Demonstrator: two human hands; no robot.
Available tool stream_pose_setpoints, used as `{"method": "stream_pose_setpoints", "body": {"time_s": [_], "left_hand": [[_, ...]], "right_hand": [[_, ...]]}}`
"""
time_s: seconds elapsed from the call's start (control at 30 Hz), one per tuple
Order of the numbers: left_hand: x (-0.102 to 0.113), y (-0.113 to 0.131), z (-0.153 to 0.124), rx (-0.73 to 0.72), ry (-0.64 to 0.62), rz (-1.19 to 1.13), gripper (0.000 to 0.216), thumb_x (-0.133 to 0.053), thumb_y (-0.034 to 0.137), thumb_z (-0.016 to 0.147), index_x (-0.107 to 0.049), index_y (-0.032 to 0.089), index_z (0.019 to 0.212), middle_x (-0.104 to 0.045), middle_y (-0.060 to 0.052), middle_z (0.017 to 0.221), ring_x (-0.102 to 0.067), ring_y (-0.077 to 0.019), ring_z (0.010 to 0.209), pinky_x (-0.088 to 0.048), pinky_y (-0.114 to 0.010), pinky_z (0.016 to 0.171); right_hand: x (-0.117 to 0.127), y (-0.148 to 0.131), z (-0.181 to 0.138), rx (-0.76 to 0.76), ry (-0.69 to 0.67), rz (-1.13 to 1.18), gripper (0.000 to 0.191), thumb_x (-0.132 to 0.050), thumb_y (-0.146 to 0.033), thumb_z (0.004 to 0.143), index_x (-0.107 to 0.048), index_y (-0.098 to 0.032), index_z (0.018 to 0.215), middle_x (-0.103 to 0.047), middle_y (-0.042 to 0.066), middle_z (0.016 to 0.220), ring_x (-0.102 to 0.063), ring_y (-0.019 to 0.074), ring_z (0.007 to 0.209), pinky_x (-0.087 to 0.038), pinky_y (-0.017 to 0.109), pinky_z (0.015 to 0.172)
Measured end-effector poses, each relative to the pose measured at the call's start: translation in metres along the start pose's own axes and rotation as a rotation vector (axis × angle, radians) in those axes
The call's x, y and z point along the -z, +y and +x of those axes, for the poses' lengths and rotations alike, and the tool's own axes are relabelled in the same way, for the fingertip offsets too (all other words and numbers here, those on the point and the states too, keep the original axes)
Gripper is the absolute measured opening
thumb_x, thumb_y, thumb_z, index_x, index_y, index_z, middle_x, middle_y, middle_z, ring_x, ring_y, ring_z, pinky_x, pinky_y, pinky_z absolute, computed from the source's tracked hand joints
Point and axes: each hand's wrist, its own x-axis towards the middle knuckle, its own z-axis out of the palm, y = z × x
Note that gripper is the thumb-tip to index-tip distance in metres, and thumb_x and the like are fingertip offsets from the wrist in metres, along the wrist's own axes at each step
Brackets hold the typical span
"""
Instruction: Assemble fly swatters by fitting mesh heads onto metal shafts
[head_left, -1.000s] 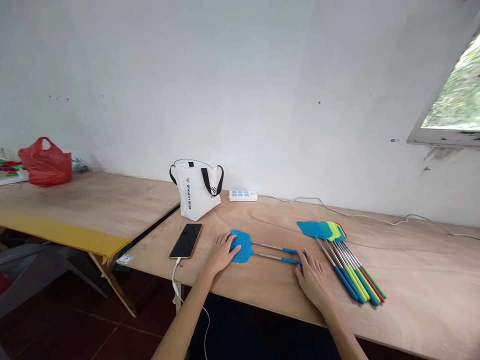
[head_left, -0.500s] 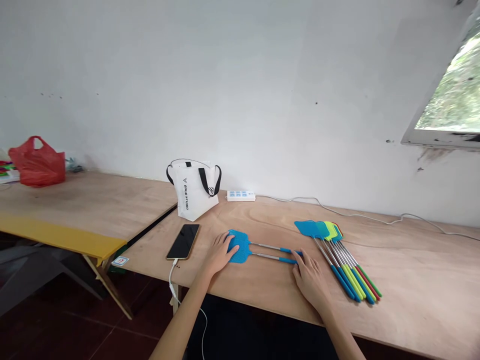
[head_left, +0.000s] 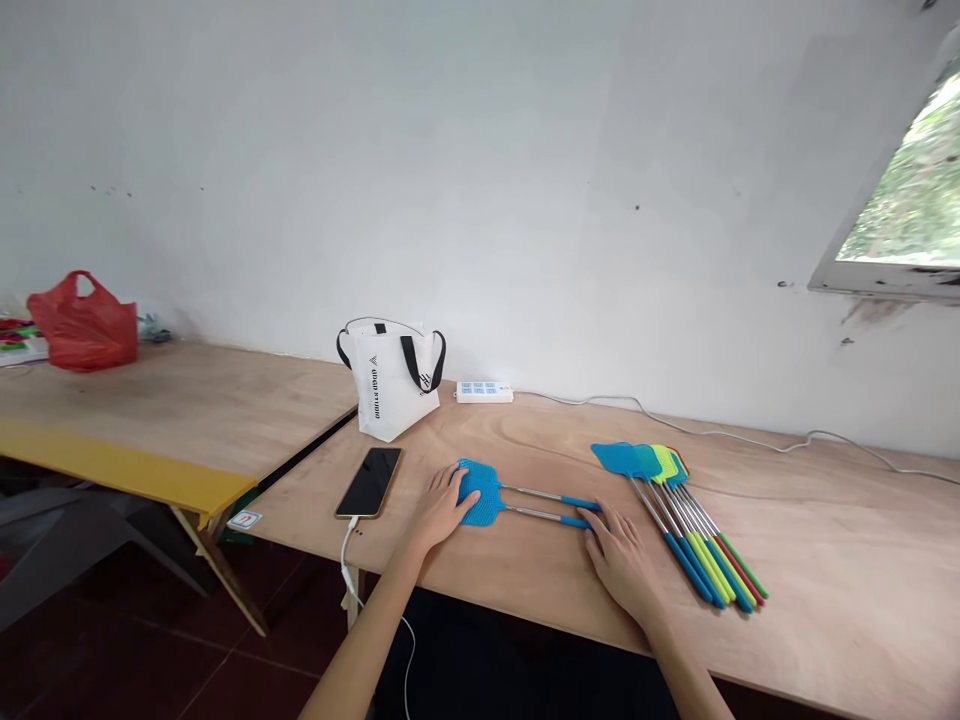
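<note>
1. While two blue swatters (head_left: 534, 513) lie lengthwise left-to-right on the counter (head_left: 540, 580), their heads (head_left: 486, 507) point left.
2. Left hand (head_left: 442, 505) rests, unclenched, over those heads.
3. Right hand (head_left: 619, 556), fingers loose, touches the handles (head_left: 579, 502).

Head-worn view, forward and down, table (head_left: 840, 560) near, wall (head_left: 465, 200) beyond
</note>
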Motion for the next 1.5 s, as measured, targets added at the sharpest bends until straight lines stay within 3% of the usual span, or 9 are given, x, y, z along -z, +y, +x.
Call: {"method": "stream_pose_setpoints", "body": {"time_s": [0.6, 1.5], "left_hand": [[0.0009, 0.0002, 0.0005, -0.010, -0.011, 0.051, 0.059, -0.034, 0.061, 0.102, -0.048, 0.019, 0.142, -0.046, -0.015, 0.154, -0.041, -0.0313, 0.144, -0.035, -0.050, 0.118], [-0.0011, -0.0019, 0.0007, -0.005, 0.001, 0.024, 0.057, -0.037, 0.061, 0.101, -0.051, 0.021, 0.139, -0.047, -0.014, 0.154, -0.041, -0.0314, 0.143, -0.034, -0.050, 0.118]], "right_hand": [[-0.0011, -0.0003, 0.0002, -0.013, 0.017, 0.006, 0.045, -0.032, -0.041, 0.104, -0.064, -0.027, 0.132, -0.054, 0.011, 0.146, -0.054, 0.0290, 0.132, -0.042, 0.051, 0.112], [-0.0018, 0.0003, -0.0004, -0.023, 0.000, 0.002, 0.045, -0.033, -0.039, 0.103, -0.064, -0.026, 0.132, -0.054, 0.012, 0.145, -0.053, 0.0302, 0.133, -0.041, 0.051, 0.112]]}}
